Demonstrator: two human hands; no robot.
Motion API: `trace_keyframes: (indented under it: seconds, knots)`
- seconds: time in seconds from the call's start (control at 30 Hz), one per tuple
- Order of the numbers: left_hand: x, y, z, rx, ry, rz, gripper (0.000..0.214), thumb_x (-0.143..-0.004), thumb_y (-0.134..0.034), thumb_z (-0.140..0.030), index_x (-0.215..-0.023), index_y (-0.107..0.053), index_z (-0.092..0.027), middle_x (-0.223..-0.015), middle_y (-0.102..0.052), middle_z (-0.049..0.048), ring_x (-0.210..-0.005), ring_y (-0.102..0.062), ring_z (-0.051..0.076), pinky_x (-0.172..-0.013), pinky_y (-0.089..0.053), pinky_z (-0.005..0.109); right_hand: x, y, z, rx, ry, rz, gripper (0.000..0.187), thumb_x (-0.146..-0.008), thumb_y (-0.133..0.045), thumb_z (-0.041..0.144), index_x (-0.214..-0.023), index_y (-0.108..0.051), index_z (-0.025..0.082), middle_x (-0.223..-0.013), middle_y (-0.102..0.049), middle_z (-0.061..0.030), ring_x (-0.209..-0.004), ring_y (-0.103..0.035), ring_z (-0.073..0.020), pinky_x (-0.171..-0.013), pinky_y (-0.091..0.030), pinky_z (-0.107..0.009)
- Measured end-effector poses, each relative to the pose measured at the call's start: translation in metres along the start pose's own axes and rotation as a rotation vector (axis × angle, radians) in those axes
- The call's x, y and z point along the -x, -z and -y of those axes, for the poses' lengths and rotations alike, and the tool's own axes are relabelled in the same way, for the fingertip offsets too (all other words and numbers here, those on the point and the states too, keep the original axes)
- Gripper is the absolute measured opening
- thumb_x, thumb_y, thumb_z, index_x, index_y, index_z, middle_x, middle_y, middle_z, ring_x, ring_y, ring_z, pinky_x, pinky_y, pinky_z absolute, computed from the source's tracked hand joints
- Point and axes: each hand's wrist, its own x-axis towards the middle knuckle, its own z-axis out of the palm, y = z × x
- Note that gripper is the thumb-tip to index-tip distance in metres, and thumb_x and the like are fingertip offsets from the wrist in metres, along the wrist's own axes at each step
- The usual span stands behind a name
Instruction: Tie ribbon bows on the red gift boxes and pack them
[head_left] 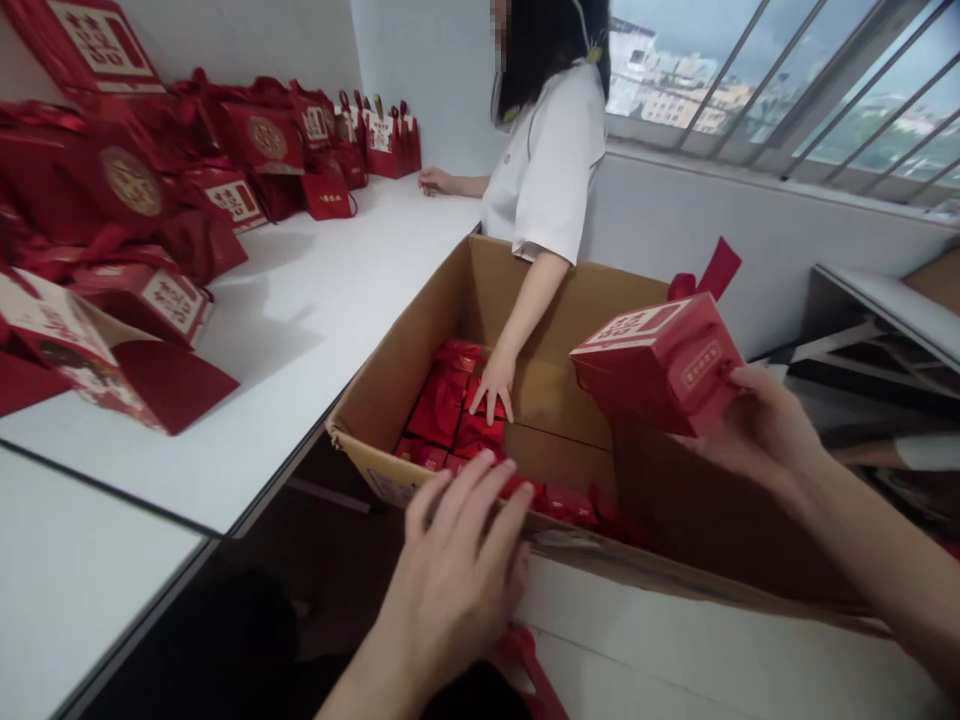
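- A plain white wall [262, 40] is running behind the long white table [322, 290] and meeting a second wall at the corner.
- Another white tabletop [67, 580] is butting against it, with a dark seam showing between them.
- Grey daylight is coming through the window [750, 70], where slanted metal bars [817, 90] are crossing a view of city buildings [660, 90].
- The pale wall below the sill [675, 215] is catching soft light.
- Flat panels [892, 300] are lying piled at the far right.
- The floor under the table [330, 520] is sitting in shadow.
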Motion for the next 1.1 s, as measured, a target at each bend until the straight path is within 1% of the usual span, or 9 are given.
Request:
trace_keyframes:
  seconds: [0.1,0.23,0.33,0.57,0.67,0.77,0.87,0.97,1.1]
  knots:
    - [0.011,-0.013,0.017,-0.061,0.046,-0.011,0.027,-0.085,-0.055,-0.018,-0.111,-0.061,-0.019,-0.115,-0.066,0.0066,-0.115,-0.054,0.021,-0.106,-0.019,0.038,-0.013,0.01,-0.005,-0.255,-0.253,-0.06,0.026,-0.068,-0.05,0.024,-0.092,-0.06,0.028,-0.08,-0.072,0.0048,-0.068,-0.068,-0.0137,-0.058,-0.057,-0.027]
    - [0.021,-0.029,0.023,-0.014,0.067,-0.061,0.023,-0.086,-0.054,-0.021,-0.108,-0.063,-0.024,-0.103,-0.07,0.0026,-0.108,-0.057,0.017,-0.108,-0.016,0.034,-0.019,0.011,-0.021,-0.329,-0.435,0.02,0.021,-0.074,-0.047,0.03,-0.091,-0.059,0.026,-0.086,-0.073,0.0001,-0.08,-0.069,-0.0163,-0.073,-0.058,-0.035]
    - [0.023,-0.037,0.022,0.01,0.101,-0.117,0.022,-0.085,-0.052,-0.022,-0.102,-0.064,-0.027,-0.099,-0.07,0.0012,-0.103,-0.058,0.017,-0.11,-0.016,0.035,-0.019,0.01,-0.032,-0.267,-0.5,0.109,0.022,-0.08,-0.044,0.04,-0.09,-0.058,0.027,-0.089,-0.071,0.0001,-0.083,-0.067,-0.0157,-0.077,-0.056,-0.034]
    - [0.026,-0.044,0.021,0.007,0.124,-0.15,0.024,-0.081,-0.053,-0.016,-0.099,-0.065,-0.028,-0.096,-0.07,0.0004,-0.099,-0.059,0.016,-0.111,-0.016,0.035,-0.016,0.014,-0.044,-0.066,-0.608,0.159,0.053,-0.084,-0.025,0.062,-0.095,-0.059,0.024,-0.1,-0.069,-0.0068,-0.093,-0.066,-0.0204,-0.083,-0.053,-0.041]
    - [0.028,-0.043,0.022,0.013,0.127,-0.144,0.023,-0.081,-0.054,-0.017,-0.1,-0.064,-0.027,-0.097,-0.07,0.0011,-0.101,-0.058,0.016,-0.112,-0.014,0.035,-0.015,0.017,-0.046,0.032,-0.565,0.182,0.052,-0.08,-0.029,0.064,-0.095,-0.058,0.023,-0.102,-0.069,-0.0089,-0.098,-0.065,-0.0236,-0.085,-0.052,-0.044]
    - [0.028,-0.041,0.02,0.004,0.104,-0.105,0.026,-0.079,-0.057,-0.017,-0.102,-0.063,-0.025,-0.099,-0.07,0.0017,-0.104,-0.057,0.017,-0.113,-0.01,0.035,-0.017,0.017,-0.05,0.149,-0.447,0.29,0.048,-0.073,-0.048,0.058,-0.106,-0.055,0.023,-0.114,-0.065,-0.0085,-0.106,-0.061,-0.0262,-0.089,-0.049,-0.046]
    - [0.026,-0.04,0.014,0.007,0.148,-0.08,0.028,-0.078,-0.056,-0.016,-0.104,-0.061,-0.025,-0.103,-0.068,0.0029,-0.109,-0.055,0.019,-0.113,-0.008,0.038,-0.03,0.011,-0.064,0.41,-0.232,0.39,0.07,-0.066,-0.067,0.043,-0.128,-0.039,0.024,-0.129,-0.055,-0.0101,-0.114,-0.057,-0.0268,-0.096,-0.045,-0.046]
    - [0.025,-0.042,0.008,0.022,0.211,-0.097,0.028,-0.079,-0.054,-0.013,-0.104,-0.06,-0.023,-0.107,-0.067,0.0047,-0.113,-0.053,0.02,-0.112,-0.008,0.041,-0.052,0.005,-0.098,0.61,-0.04,0.382,0.103,-0.057,-0.078,0.034,-0.138,-0.017,0.019,-0.138,-0.042,-0.0169,-0.116,-0.053,-0.0265,-0.1,-0.041,-0.044]
    - [0.024,-0.043,0.005,0.006,0.214,-0.097,0.028,-0.079,-0.054,-0.014,-0.105,-0.06,-0.023,-0.11,-0.066,0.0061,-0.114,-0.053,0.021,-0.112,-0.008,0.042,-0.072,0.007,-0.158,0.621,-0.153,0.373,0.116,-0.045,-0.084,0.034,-0.138,-0.017,0.017,-0.142,-0.034,-0.0189,-0.128,-0.041,-0.03,-0.106,-0.033,-0.043]
